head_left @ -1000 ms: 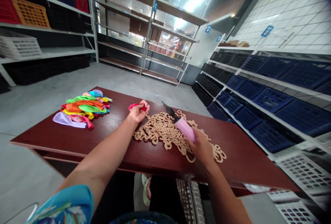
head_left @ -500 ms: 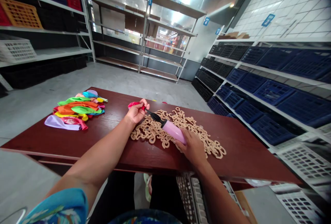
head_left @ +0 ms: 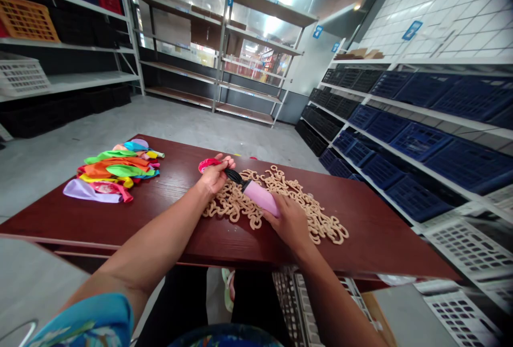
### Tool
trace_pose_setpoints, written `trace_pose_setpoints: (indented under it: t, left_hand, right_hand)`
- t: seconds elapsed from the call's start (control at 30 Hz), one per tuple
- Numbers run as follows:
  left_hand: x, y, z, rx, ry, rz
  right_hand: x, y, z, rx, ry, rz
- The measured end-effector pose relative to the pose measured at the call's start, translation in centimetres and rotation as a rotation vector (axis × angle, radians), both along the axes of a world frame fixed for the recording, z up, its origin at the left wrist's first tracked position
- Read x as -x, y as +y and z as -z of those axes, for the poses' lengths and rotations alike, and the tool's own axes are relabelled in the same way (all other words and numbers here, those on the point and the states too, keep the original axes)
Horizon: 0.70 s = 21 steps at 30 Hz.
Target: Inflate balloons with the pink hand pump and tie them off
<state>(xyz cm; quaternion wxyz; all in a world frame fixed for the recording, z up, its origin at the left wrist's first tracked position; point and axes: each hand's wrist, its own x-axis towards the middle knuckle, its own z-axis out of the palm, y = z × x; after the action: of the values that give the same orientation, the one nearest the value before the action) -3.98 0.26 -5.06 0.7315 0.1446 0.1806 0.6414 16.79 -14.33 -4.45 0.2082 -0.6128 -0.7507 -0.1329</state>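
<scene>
My right hand [head_left: 289, 218] is wrapped round the pink barrel of a balloon pump [head_left: 261, 197], whose black nozzle end points up and left. At that nozzle, my left hand [head_left: 216, 176] pinches a red balloon [head_left: 208, 164]; the balloon's neck is hidden by the fingers, and the balloon looks limp. Beneath the pump and right hand spreads a heap of tan, curled, hook-like pieces [head_left: 234, 205]. Left of my left hand lies a pile of flat balloons [head_left: 116, 168] in green, orange, yellow, lilac and other colours.
The dark red table [head_left: 168, 218] carries all of this. Beyond it stand metal shelves [head_left: 218, 69]. Racks of blue crates [head_left: 417, 144] line the right side, and shelves with an orange crate [head_left: 30, 18] and a white basket [head_left: 24, 75] line the left.
The pump's barrel and my right hand have moved left, closer to my left hand, so the pump looks shorter. The red balloon stays by my left hand.
</scene>
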Motion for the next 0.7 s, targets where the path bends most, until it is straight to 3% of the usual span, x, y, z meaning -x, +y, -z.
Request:
trace_pose_setpoints:
  t: [0.2, 0.33, 0.5, 0.7]
  left_hand:
    - [2.9, 0.8, -1.1, -0.023, -0.047, -0.037]
    - [4.5, 2.1, -0.5, -0.005, -0.105, -0.127]
    - [4.8, 2.9, 0.5, 0.010, -0.113, -0.138]
    - [4.8, 2.9, 0.8, 0.026, -0.065, -0.105]
  right_hand:
    - [1.8, 2.8, -1.7, 0.031, -0.022, -0.103]
    - [2.7, 5.7, -2.4, 0.103, -0.034, -0.167]
    - [2.6, 7.9, -0.9, 0.121, 0.016, -0.204]
    - [2.8, 7.7, 0.6, 0.029, 0.052, -0.242]
